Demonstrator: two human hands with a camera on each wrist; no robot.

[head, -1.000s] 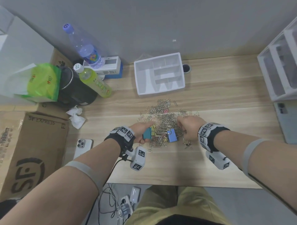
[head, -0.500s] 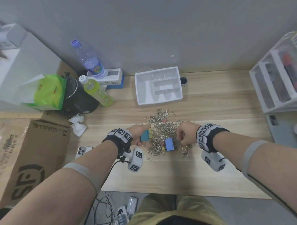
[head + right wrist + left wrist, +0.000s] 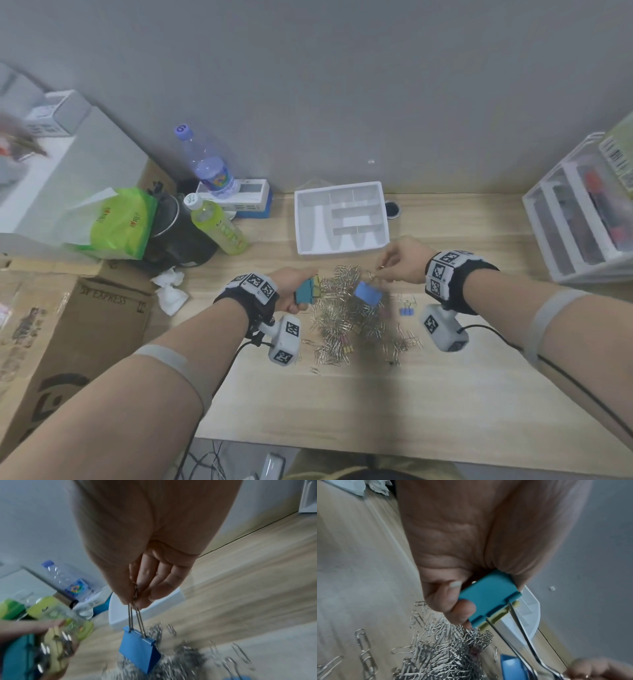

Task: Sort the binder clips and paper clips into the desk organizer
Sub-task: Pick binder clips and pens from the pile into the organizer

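The large blue metal binder clip (image 3: 368,293) hangs by its wire handles from the pinched fingertips of the right hand (image 3: 400,260), lifted clear of the heap of silver wire paper clips (image 3: 346,318) and just short of the white plastic desk organizer (image 3: 385,219). The left hand (image 3: 291,286) is curled round a teal metal binder clip (image 3: 305,291) with a yellow binder clip (image 3: 317,284) against it, low beside the heap.

As far as the head view shows, the organizer's compartments hold nothing yet, so the sorting looks barely begun: these large clips appear to be the first load, and the whole heap, a small blue binder clip (image 3: 406,311) to its right and small yellow clips at its near edge remain.

The pale wood-grain bench (image 3: 445,394) meets a plain grey wall. At back left stand a clear water bottle (image 3: 209,164), a yellow-green drink bottle (image 3: 219,226) and a green packet (image 3: 120,222); crumpled white tissue (image 3: 169,289) lies nearer. A cardboard box (image 3: 51,342) sits left and white drawers (image 3: 582,212) right.
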